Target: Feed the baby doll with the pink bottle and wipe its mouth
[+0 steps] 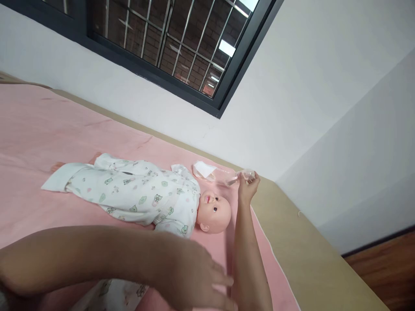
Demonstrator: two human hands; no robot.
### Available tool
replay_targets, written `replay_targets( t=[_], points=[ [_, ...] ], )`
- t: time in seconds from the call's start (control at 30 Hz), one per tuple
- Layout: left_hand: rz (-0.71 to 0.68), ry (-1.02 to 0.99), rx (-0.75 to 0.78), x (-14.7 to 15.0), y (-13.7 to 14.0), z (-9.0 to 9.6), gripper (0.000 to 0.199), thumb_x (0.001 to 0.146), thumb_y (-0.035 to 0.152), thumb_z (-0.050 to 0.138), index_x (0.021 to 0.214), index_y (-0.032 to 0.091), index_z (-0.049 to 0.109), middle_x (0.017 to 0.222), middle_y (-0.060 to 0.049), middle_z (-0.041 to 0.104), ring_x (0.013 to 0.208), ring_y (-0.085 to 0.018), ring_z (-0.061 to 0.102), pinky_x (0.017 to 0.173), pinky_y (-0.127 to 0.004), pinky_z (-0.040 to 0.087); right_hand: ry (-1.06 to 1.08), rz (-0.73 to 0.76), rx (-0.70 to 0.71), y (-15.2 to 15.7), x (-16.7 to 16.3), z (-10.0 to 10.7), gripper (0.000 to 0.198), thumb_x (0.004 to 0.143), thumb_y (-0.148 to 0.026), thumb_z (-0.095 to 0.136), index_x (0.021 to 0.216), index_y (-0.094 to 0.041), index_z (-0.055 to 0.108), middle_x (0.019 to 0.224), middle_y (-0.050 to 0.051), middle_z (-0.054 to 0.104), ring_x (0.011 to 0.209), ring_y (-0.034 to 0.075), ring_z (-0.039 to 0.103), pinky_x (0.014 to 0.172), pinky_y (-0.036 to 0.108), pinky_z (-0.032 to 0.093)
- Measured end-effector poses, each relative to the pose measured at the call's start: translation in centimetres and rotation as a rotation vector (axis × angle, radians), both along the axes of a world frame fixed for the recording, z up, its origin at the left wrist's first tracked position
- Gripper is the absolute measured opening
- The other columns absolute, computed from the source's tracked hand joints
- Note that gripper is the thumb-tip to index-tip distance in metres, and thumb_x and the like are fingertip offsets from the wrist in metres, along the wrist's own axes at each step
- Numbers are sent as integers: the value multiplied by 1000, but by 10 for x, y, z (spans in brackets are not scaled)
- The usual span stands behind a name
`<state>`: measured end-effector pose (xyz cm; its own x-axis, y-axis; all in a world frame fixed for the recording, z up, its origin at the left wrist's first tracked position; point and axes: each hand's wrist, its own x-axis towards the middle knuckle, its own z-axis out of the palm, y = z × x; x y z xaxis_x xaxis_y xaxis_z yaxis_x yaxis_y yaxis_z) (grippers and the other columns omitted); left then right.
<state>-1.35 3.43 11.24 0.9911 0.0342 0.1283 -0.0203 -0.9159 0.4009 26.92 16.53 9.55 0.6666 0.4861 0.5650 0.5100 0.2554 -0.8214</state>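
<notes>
A baby doll lies face up on a pink cloth, dressed in a white outfit with small animal prints. Beyond its head, my right hand is closed around a clear, rounded plastic container, whose exact kind I cannot make out. My left hand hovers in the foreground near my right forearm, slightly blurred, its fingers apart and nothing visible in them. Close to the doll's shoulder, by the wall, sits a clear package with a white piece.
White printed fabric lies partly under my left arm. The cloth covers a wooden-coloured tabletop, which meets a white wall at the back. A dark-framed window with metal bars is above.
</notes>
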Motion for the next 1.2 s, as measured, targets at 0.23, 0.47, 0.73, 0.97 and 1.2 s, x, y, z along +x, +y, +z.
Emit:
replay_targets(
  t=[0.23, 0.47, 0.73, 0.97, 1.2],
  points=[
    [198, -303, 90, -19, 61, 57, 29, 95, 26, 49, 120, 23, 63, 133, -4, 62, 123, -22, 56, 101, -33, 45, 129, 322, 151, -18, -35, 54, 66, 62, -41, 78, 119, -14, 56, 116, 10, 66, 103, 20, 64, 94, 37, 52],
    [645, -630, 53, -50, 101, 65, 46, 88, 39, 59, 128, 19, 52, 134, -8, 58, 119, -24, 57, 101, -40, 45, -7, 660, 101, -59, -108, 85, 58, 70, -42, 78, 119, -22, 56, 118, 7, 65, 110, 19, 62, 99, 39, 50],
    [527, -487, -284, -59, 104, 69, 70, 78, 37, 67, 141, 19, 40, 125, -9, 63, 117, -26, 59, 97, -41, 48, -57, 838, 21, -85, -160, 84, 48, 73, -39, 77, 114, -25, 57, 122, 5, 62, 116, 20, 58, 97, 38, 52],
    [552, -504, -397, -54, 107, 65, 82, 60, 37, 80, 133, 22, 46, 112, -7, 68, 98, -27, 65, 78, -36, 52, -48, 897, -52, -88, -173, 80, 54, 71, -41, 79, 118, -26, 54, 128, 6, 59, 120, 21, 57, 102, 40, 51],
    [751, -450, -184, -52, 102, 70, 47, 61, 23, 67, 107, 21, 63, 96, -1, 70, 83, -22, 65, 64, -28, 45, -99, 839, -71, -80, -169, 74, 66, 70, -44, 78, 128, -30, 49, 129, 5, 57, 115, 21, 59, 99, 40, 51]
  ],
)
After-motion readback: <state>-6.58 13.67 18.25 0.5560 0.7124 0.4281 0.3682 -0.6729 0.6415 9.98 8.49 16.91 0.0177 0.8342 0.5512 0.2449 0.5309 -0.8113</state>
